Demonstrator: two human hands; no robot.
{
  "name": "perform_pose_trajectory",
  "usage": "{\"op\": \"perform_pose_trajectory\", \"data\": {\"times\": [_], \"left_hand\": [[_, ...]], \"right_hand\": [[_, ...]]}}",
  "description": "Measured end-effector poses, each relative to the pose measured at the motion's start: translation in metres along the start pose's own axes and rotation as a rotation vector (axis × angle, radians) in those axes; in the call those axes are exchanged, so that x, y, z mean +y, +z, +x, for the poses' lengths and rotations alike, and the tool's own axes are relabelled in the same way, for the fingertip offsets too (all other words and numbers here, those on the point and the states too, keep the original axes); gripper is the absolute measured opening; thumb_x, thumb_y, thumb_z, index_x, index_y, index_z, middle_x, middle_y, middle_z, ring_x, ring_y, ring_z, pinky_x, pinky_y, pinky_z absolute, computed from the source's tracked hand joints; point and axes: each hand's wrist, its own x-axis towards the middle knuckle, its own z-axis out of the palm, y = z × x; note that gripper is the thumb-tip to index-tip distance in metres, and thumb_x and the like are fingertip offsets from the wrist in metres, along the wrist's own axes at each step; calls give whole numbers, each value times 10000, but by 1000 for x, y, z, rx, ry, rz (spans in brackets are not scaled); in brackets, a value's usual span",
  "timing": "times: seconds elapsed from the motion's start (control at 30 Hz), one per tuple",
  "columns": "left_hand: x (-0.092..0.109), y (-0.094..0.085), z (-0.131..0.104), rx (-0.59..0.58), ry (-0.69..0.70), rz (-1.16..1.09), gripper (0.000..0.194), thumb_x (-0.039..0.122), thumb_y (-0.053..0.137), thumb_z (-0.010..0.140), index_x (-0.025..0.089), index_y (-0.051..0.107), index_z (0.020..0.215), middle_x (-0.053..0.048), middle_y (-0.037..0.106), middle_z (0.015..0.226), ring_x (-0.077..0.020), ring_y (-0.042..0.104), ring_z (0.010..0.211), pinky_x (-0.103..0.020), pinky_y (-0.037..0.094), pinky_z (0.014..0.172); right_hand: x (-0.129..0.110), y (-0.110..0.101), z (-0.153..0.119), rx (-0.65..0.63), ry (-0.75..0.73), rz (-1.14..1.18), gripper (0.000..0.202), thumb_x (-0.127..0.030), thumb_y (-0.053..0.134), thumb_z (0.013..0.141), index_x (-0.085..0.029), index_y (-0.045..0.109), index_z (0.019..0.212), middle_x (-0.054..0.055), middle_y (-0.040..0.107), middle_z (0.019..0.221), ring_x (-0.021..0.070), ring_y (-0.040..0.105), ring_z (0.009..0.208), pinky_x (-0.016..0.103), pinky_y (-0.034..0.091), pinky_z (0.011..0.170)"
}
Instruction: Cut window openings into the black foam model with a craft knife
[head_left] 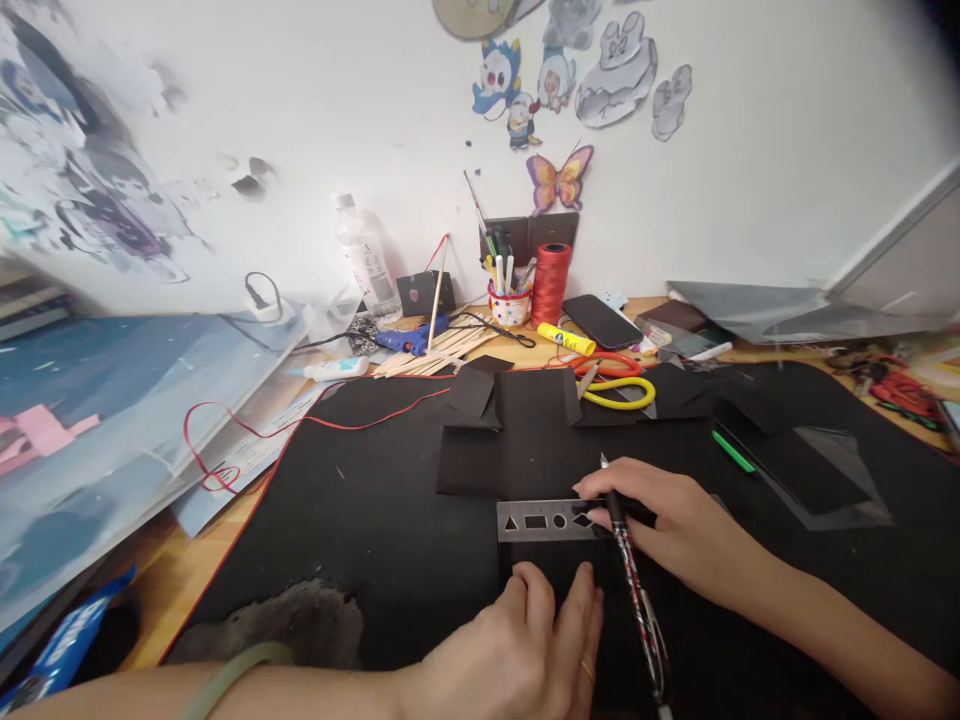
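Observation:
My left hand lies flat with its fingers stretched out on black card, just below a clear ruler. The ruler has triangle, rectangle, circle and diamond cut-outs. Above and right of it, my right hand holds a patterned pen between its fingers, the tip pointing up and away; its fingertips also touch the ruler's right part. Black cut card lies beyond the ruler, with folded flaps at its far side. A green bangle is on my left wrist.
Yellow-handled scissors, a glue stick, a red thread spool and a phone lie or stand at the back. A blue glue gun lies beside wooden sticks. A green pen cap is at right.

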Motion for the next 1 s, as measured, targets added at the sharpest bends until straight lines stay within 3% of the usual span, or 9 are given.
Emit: {"op": "perform_pose_trajectory", "data": {"times": [0.1, 0.2, 0.33, 0.47, 0.6, 0.73, 0.83, 1.0], "left_hand": [[2, 5, -4, 61, 16, 19, 343, 215, 328, 906, 114, 526, 1167, -93, 565, 1163, -144, 604, 743, -233, 462, 585], [5, 6, -5, 47, -31, 4, 364, 134, 296, 882, 138, 539, 1152, -58, 585, 1140, -144, 616, 753, -229, 483, 584], [10, 7, -3, 43, -59, -14, 396, 71, 270, 855, 122, 548, 1132, -69, 605, 1106, -147, 624, 770, -220, 502, 564], [12, 11, -2, 86, -110, -20, 348, 142, 295, 884, 119, 572, 1094, -63, 634, 1046, -142, 629, 688, -204, 498, 514], [10, 12, -1, 49, -98, -39, 354, 172, 286, 897, 70, 569, 1083, -109, 662, 943, -144, 620, 683, -201, 491, 528], [2, 11, 4, 99, -74, -73, 332, 156, 306, 889, 122, 595, 1049, -61, 635, 1023, -133, 607, 678, -206, 482, 547], [-7, 10, 6, 95, -28, -115, 327, 153, 310, 889, 148, 614, 1010, -44, 623, 1036, -117, 579, 641, -207, 459, 529], [-12, 12, -8, 59, -8, -112, 347, 141, 307, 884, 157, 540, 1141, -34, 583, 1138, -102, 583, 782, -177, 471, 618]], "right_hand": [[4, -5, -2, -45, 9, 2, 207, -219, 589, 737, -238, 584, 943, 0, 619, 962, 125, 563, 923, 258, 431, 830], [4, -11, -4, -70, -2, -28, 242, -230, 630, 698, -239, 587, 936, 7, 619, 980, 136, 566, 923, 267, 439, 822], [2, -11, -6, -42, -84, -116, 194, -170, 575, 727, -232, 598, 909, 19, 638, 923, 137, 586, 851, 256, 466, 741], [-2, -4, -6, 20, -189, -239, 207, -133, 521, 742, -233, 600, 906, 20, 654, 888, 153, 592, 850, 268, 475, 724], [-10, 0, -5, 76, -212, -395, 248, -138, 515, 737, -225, 586, 958, 32, 657, 903, 191, 594, 850, 326, 489, 711], [-19, 3, -1, 62, -283, -507, 241, -113, 491, 733, -203, 588, 934, 49, 663, 878, 226, 593, 849, 378, 495, 698], [-20, 7, 3, 4, -295, -483, 232, -94, 460, 753, -205, 592, 909, 43, 664, 870, 218, 595, 852, 367, 503, 691], [-9, 7, 4, -14, -207, -336, 263, -63, 434, 758, -201, 589, 919, 37, 659, 965, 171, 597, 893, 300, 512, 729]]}}
